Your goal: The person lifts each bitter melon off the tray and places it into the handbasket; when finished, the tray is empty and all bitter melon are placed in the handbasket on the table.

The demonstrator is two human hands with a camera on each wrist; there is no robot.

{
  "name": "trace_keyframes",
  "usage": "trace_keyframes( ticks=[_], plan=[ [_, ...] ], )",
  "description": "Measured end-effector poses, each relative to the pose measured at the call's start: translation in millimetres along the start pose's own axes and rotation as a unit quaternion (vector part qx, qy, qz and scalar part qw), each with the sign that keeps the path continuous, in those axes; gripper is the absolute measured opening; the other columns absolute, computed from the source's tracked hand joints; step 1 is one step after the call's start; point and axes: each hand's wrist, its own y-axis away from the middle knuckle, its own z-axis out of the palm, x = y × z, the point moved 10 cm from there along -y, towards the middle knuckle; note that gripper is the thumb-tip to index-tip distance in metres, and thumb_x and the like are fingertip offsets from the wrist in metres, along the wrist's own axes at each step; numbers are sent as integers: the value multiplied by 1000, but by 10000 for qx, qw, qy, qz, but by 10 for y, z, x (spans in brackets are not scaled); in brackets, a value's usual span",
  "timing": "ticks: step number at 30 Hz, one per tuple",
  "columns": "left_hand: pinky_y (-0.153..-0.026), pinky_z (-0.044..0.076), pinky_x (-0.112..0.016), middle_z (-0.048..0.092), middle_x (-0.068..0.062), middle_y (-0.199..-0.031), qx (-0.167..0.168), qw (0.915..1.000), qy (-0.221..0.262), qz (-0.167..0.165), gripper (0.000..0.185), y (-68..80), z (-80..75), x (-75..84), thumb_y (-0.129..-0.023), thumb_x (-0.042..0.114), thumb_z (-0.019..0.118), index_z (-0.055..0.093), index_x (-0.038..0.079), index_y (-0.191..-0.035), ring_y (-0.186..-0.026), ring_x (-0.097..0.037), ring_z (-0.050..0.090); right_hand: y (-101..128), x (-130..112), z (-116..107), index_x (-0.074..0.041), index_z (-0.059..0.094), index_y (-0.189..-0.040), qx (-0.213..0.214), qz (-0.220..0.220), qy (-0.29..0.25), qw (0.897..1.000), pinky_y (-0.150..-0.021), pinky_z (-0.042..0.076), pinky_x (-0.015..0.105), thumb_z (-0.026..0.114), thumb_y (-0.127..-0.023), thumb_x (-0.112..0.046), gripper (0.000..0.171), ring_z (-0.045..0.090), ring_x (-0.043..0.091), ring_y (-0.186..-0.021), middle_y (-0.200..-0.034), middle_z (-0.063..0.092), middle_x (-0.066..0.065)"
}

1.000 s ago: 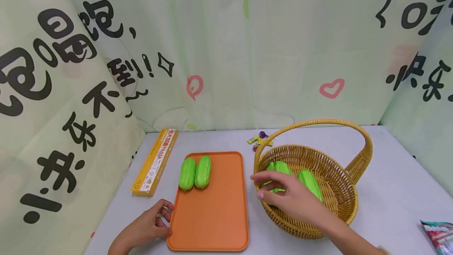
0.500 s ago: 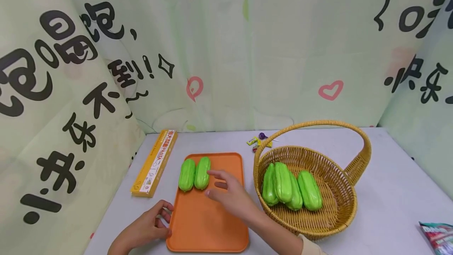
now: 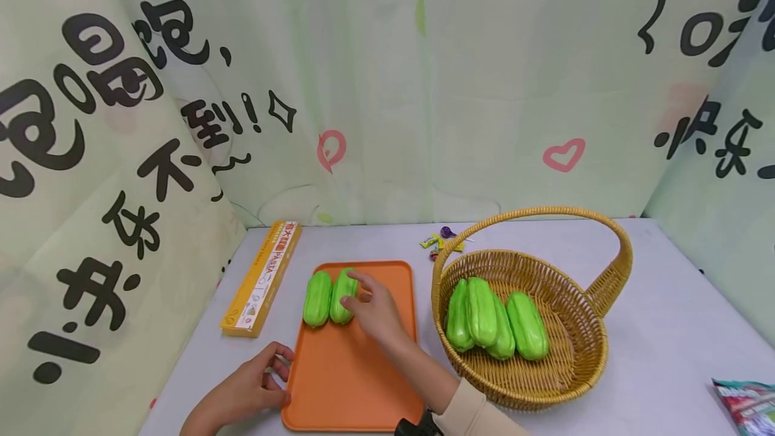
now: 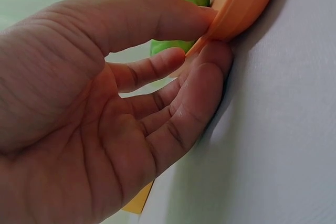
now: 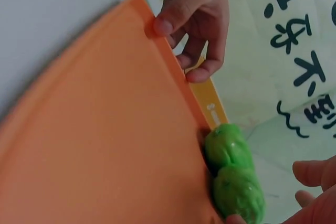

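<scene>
Left hand (image 3: 248,389): placed at the left edge of the tray, toward the near corner; fingers curled, the rim lightly grasped between thumb and fingertips.

Right hand (image 3: 375,308): held over the tray's far left part; thumb and forefinger parted about the right one of two vegetables, nothing gripped. Whether that vegetable is touched cannot be told.

Tray (image 3: 339,382): orange, rectangular, rounded corners, low raised rim; set on the white table (image 3: 660,328), left of the basket.

Vegetables, two: glossy green, elongated, ribbed; laid side by side at the tray's far left corner, left one (image 3: 317,298) along the rim, right one (image 3: 342,308) beneath the right hand's reach.

Basket (image 3: 563,335): round, woven, golden-brown, tall arched handle; four similar green vegetables (image 3: 482,311) contained, gathered toward its left side.

Box (image 3: 263,281): long, flat, yellow and white; placed along the table's left edge, near the far corner. "PASTA" is printed on the white band, with Chinese characters above.

Sweets (image 3: 431,241): small, wrapped, yellow and purple; near the far edge.

Packet (image 3: 751,402): glossy, multicoloured, cut off by the view at right; lettering illegible.

Curtain (image 3: 387,86): pale green, printed with pink hearts and black Chinese characters; "快乐" is read at right.
</scene>
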Motion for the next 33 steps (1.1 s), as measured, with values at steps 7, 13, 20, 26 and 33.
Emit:
trace_keyframes(
  ticks=[7,13,20,26,33],
  plan=[
    [-64,49,-27,55,-7,-94,-8,9998,-70,201,51,7,8,40,-79,7,77,47,2,-121,-74,-21,60,-169,38,42,-18,61,-135,189,58,274,9994,-90,48,48,71,-90,-10,47,51,39,-124,-143,49,14],
    [-64,49,-27,55,-7,-95,-44,9999,-22,110,52,1,14,27,-80,7,77,47,2,-121,-76,-22,60,-275,61,60,-11,60,-136,243,8,657,9975,-89,47,47,72,-88,-8,49,54,33,-118,-137,55,15],
    [-64,49,-28,55,-8,-95,-13,9999,-8,110,52,10,11,34,-79,7,77,47,3,-121,-76,-23,60,-335,92,62,-7,61,-134,192,28,931,9955,-83,48,44,73,-86,-6,49,57,31,-106,-127,60,15],
    [-64,49,-28,55,-8,-95,1,9999,4,145,52,21,12,47,-79,6,77,47,2,-121,-75,-22,60,-343,116,60,-7,63,-130,112,59,918,9957,-82,50,42,74,-85,-5,46,59,32,-108,-124,62,16],
    [-64,49,-28,55,-8,-95,-17,9999,10,107,52,12,10,26,-79,6,78,47,2,-122,-76,-23,59,-311,130,45,-8,63,-130,85,172,682,9975,-80,51,39,74,-86,-7,46,60,30,-109,-121,63,16]
  ],
)
